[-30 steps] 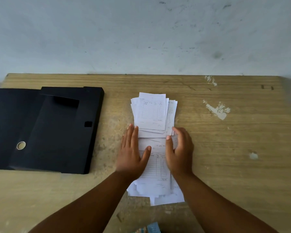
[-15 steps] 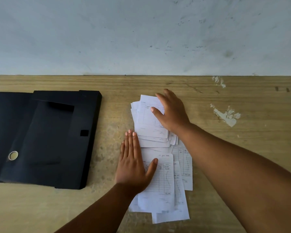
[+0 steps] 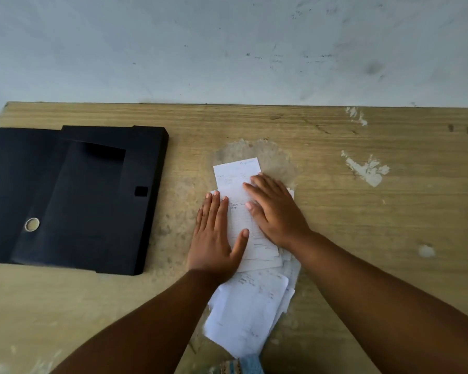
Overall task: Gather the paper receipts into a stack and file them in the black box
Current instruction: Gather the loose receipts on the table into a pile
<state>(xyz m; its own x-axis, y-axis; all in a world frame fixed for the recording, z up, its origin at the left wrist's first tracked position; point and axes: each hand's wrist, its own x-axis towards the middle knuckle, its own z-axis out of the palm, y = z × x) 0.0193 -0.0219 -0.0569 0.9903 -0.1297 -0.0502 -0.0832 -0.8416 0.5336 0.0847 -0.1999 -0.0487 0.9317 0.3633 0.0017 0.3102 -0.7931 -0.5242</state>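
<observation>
White paper receipts (image 3: 247, 300) lie in one overlapping pile in the middle of the wooden table (image 3: 362, 225), reaching from mid-table to the near edge. My left hand (image 3: 215, 238) rests flat on the pile's left side, fingers together and thumb spread. My right hand (image 3: 274, 209) presses flat on the upper receipts, fingers splayed; one sheet (image 3: 237, 170) sticks out beyond its fingertips. The black box (image 3: 73, 198) lies open on the table at the left, a hand's width from my left hand.
A pale scuffed wall (image 3: 227, 49) stands right behind the table's far edge. White paint chips (image 3: 366, 168) mark the wood at the right. A metal ring (image 3: 32, 224) sits in the box's spine. A bit of patterned cloth (image 3: 235, 367) shows at the bottom edge.
My right hand reached to the far stack, then slid it toward me onto the near receipts, so the two piles now overlap. My left hand stayed flat on the near pile.
</observation>
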